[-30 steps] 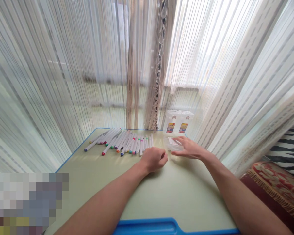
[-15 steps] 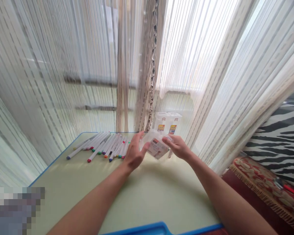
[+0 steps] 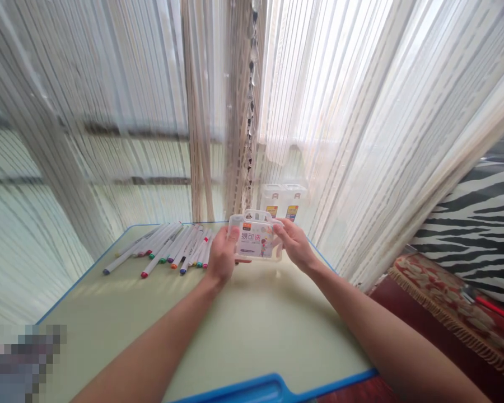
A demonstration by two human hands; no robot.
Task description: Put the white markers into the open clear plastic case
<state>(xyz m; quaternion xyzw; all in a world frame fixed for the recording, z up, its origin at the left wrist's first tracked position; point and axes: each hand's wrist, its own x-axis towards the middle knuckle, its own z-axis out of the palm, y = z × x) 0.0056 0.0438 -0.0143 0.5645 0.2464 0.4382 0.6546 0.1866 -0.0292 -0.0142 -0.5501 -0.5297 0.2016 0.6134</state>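
Above the middle of the table I hold a clear plastic case [image 3: 256, 242] upright, its carry handle at the top and a printed label with a cartoon figure facing me. My left hand [image 3: 222, 254] grips its left side, thumb on the front. On the other side, my right hand [image 3: 293, 239] pinches the case near its upper right corner. Whether anything lies inside the case I cannot tell. Left of my left hand, several white markers [image 3: 168, 246] with coloured ends lie in a loose row on the table [image 3: 151, 313].
Two more clear cases [image 3: 283, 196] stand upright side by side at the table's far edge. Sheer striped curtains [image 3: 151, 112] hang behind. To the right are a zebra-striped cloth [image 3: 470, 224] and a fringed, patterned cover [image 3: 437, 296]. A blue rim [image 3: 243, 389] edges the table.
The case has turned from a tilted position to level, label facing me. My left hand has closed from spread fingers onto its left side. The whole view has shifted slightly.
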